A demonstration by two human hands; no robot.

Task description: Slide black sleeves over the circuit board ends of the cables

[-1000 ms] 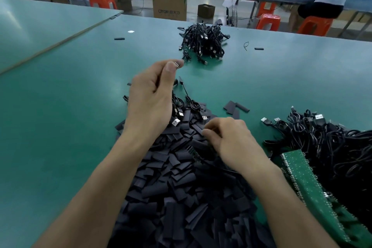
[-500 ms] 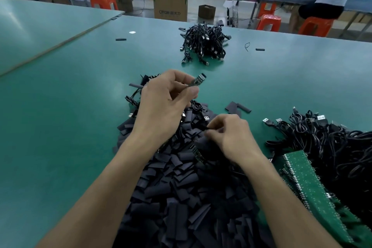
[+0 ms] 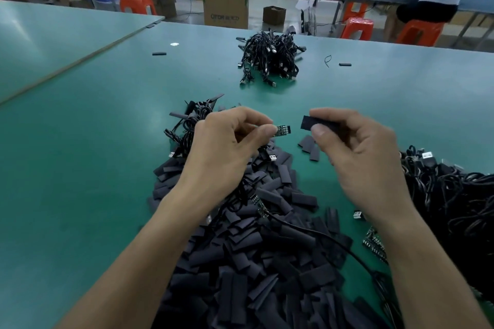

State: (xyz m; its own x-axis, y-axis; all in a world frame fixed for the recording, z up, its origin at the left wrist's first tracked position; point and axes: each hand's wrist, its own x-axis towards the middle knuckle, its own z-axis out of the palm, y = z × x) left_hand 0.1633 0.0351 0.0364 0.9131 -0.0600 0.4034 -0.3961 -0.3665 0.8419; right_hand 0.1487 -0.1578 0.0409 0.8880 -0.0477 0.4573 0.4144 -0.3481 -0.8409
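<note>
The right hand [image 3: 358, 152] now rises off the sleeve pile [image 3: 251, 262], pinching a black sleeve [image 3: 311, 123] — just right of the circuit board end [image 3: 282, 130] the left hand [image 3: 227, 147] pinches — not yet touching

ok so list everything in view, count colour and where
circuit board end: one, dark, sticking out of the left hand's pinch
black sleeve: one, black, pinched by the right hand, apart from the board
sleeve pile: many, black, near middle of the table
loose sleeves: about three, black, below the held sleeve
far cable bundle: one, black, far middle of the table
near cable heap: one, black, right edge
table: one, green, under everything
cardboard box: one, brown, floor beyond the table
stools: several, orange, same floor
left hand: one, above the pile
right hand: one, beside it
</note>
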